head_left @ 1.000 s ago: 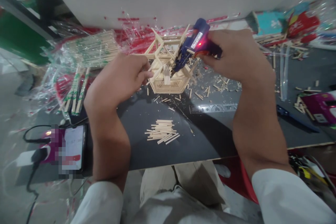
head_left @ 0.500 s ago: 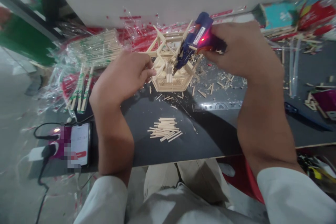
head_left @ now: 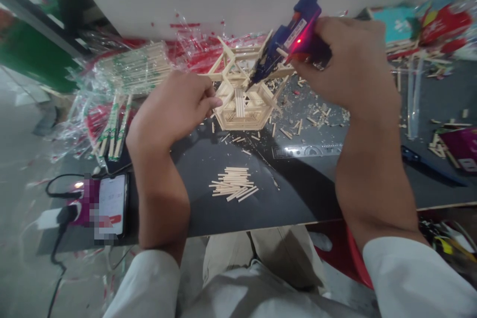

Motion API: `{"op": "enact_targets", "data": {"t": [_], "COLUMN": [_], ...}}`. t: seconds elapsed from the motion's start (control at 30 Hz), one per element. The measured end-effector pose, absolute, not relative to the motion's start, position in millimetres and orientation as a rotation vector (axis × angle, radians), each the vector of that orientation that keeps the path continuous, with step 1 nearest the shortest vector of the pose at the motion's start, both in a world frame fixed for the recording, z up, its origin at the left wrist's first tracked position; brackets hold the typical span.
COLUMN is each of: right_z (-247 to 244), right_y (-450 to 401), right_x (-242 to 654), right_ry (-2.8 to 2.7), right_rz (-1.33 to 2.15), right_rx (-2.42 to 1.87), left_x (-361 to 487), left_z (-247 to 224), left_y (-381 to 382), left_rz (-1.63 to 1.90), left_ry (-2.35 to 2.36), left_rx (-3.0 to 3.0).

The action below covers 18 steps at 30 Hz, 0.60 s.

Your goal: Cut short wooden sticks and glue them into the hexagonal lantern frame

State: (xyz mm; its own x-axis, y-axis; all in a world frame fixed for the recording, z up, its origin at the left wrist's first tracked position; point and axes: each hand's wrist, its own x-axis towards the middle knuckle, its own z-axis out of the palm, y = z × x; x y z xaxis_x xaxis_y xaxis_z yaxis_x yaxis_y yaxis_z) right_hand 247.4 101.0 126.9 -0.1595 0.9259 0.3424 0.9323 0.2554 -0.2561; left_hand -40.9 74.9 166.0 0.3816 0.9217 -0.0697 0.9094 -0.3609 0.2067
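Note:
A pale wooden stick structure [head_left: 244, 121] with hexagonal layers stands on the dark table. My left hand [head_left: 179, 104] is at its left side, fingers bent and pressed together against the structure's sticks. In my right hand [head_left: 346, 59] is a blue glue gun [head_left: 298, 27] with a red light glowing on it. The gun points down and left, its dark nozzle at the middle of the structure, by a row of upright sticks. A small pile of cut sticks [head_left: 234, 183] lies in front of the structure.
Bundled sticks in clear plastic [head_left: 130, 72] lie at the left, above a phone [head_left: 112, 203] and cables. A clear ruler [head_left: 309, 151] lies among scraps right of centre. Further right are a dark blue tool [head_left: 428, 166] and a purple packet [head_left: 462, 144]. A wall rises behind.
My right hand has lifted the glue gun up and to the right, and its nozzle sits higher on the structure. My left hand has stayed nearly in place.

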Motion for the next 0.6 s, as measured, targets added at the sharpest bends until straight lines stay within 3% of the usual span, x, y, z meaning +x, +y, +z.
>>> {"op": "enact_targets", "data": {"t": [0.6], "right_z": [124.9], "right_y": [107.4], "right_x": [245.5], "right_ry": [-2.199], "right_rz": [-0.126], "right_rx": [-1.699], "left_x": [-48.6], "left_z": [170.3], "left_y": [74.7], "left_rz": [0.157], "left_ry": [1.650], "left_rx": [2.391]}}
